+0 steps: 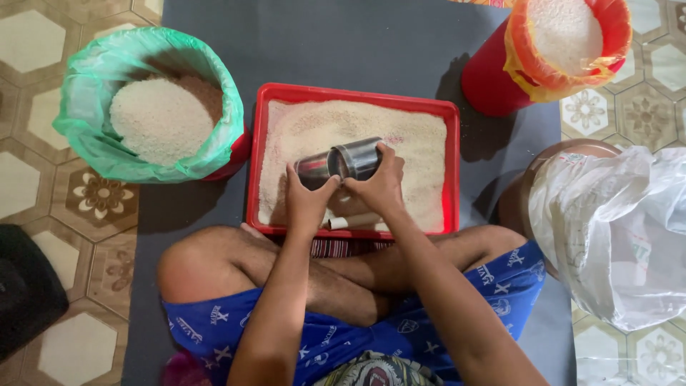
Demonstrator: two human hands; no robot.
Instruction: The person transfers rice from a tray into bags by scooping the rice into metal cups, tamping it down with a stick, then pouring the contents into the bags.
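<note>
A red rectangular tray [450, 164] full of white rice lies on a grey mat in front of my crossed legs. Over the tray's near half, my right hand [379, 187] grips a shiny steel cup [357, 158] that is tipped on its side. A second steel cup [311, 169] lies tilted against it, with my left hand [307, 204] closed around it from below. The two cups meet mouth to mouth above the rice. A small white cylinder [354, 221] rests in the tray just below my hands.
A red bucket lined with a green bag [93, 78] holds rice at the left. A red bucket with an orange bag [522, 71] of rice stands at the upper right. A crumpled white plastic sack [622, 229] covers a container at the right. A black object [21, 293] lies at the left edge.
</note>
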